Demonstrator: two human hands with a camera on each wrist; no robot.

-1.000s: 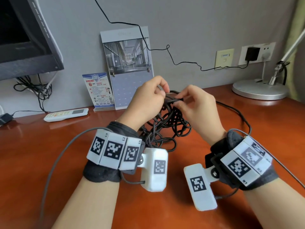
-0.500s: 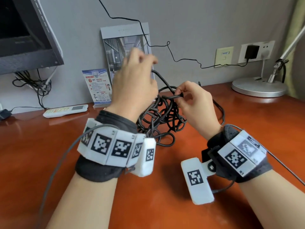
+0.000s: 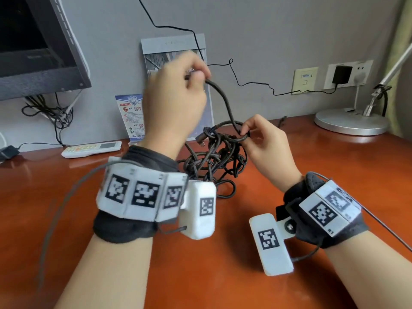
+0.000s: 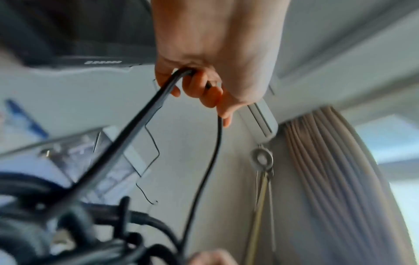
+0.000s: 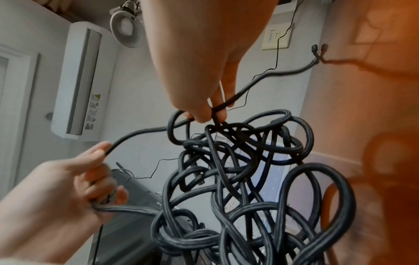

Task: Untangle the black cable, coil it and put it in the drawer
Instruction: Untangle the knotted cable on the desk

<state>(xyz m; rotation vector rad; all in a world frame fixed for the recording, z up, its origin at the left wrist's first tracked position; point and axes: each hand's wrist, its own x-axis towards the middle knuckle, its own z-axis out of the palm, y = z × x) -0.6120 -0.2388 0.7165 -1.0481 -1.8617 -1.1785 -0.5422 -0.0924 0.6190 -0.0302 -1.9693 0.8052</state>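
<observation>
The black braided cable (image 3: 214, 159) hangs as a knotted tangle over the red-brown desk (image 3: 66, 197), its lowest loops on the wood. My left hand (image 3: 178, 94) is raised above the tangle and grips one strand of the black cable (image 4: 136, 122) in curled fingers, drawing it up and left. My right hand (image 3: 260, 139) pinches a loop at the top of the tangle between thumb and forefinger. In the right wrist view the black cable (image 5: 238, 172) fills the middle, with both hands on it. A plug end (image 3: 200, 139) sticks out to the left. No drawer is in view.
A white remote (image 3: 91, 149) lies at the back left, below a monitor (image 3: 33, 52). A calendar (image 3: 176, 54) and a small card (image 3: 131, 114) lean on the wall. A lamp base (image 3: 350, 121) stands back right. A thin black wire (image 3: 245, 83) runs to a wall charger (image 3: 341, 74).
My left hand has risen from beside the right hand, pulling a strand up out of the tangle. The right hand keeps its pinch on the top loop.
</observation>
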